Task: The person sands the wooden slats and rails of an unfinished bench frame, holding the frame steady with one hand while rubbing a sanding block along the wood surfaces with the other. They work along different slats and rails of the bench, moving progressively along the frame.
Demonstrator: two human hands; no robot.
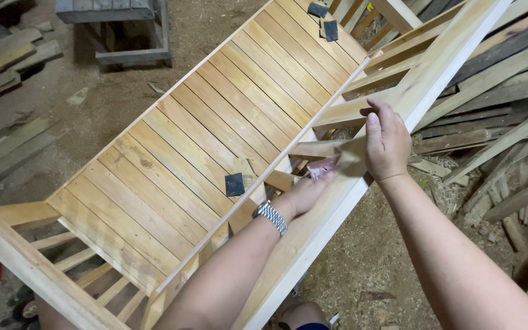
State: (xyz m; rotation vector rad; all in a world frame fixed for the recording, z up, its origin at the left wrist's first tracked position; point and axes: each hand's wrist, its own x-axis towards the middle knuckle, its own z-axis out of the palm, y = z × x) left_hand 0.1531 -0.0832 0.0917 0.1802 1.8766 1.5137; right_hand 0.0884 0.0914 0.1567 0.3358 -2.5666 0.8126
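Head view. Left hand, centre frame, pinches a worn sandpaper scrap flat vs. the pale rail. Rail's long axis runs lower centre to upper right. Right hand, just beside, fingers curled, steadies the rail; slatted bench panel at left.

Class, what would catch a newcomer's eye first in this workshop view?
A large slatted wooden frame fills the middle, lying on a sawdust floor. At its near rail, the left hand presses a blurred pinkish piece against the wood, while the right hand grips the rail. Dark sandpaper squares lie on the slats.
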